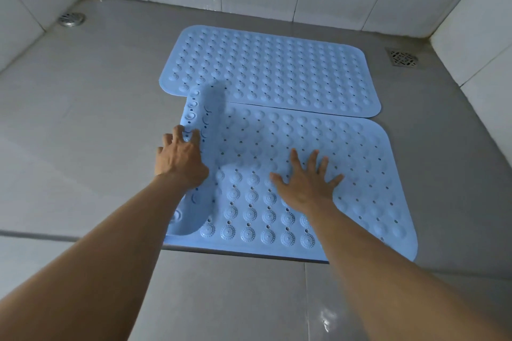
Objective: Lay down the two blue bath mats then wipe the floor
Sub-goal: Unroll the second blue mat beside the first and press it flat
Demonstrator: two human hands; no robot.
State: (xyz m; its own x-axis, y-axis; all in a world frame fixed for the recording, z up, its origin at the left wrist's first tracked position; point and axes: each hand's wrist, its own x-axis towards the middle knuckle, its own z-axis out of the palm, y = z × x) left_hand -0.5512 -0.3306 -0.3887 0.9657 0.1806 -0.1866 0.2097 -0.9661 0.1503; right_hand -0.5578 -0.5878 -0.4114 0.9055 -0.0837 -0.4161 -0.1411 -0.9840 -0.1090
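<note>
Two blue bath mats with round bumps and holes lie on the grey tiled floor (pixel 83 124). The far mat (pixel 271 69) lies flat, parallel to the back wall. The near mat (pixel 346 163) lies just in front of it, its right part flat, while its left end is curled up and folded over. My left hand (pixel 180 158) grips that raised left edge, fingers hooked over it. My right hand (pixel 307 180) rests flat on the near mat's middle with fingers spread.
White tiled walls close the floor at the back and on both sides. A round metal drain (pixel 71 19) sits at the far left, a square drain grate (pixel 403 57) at the far right. A wet shine shows on the near floor (pixel 327 318).
</note>
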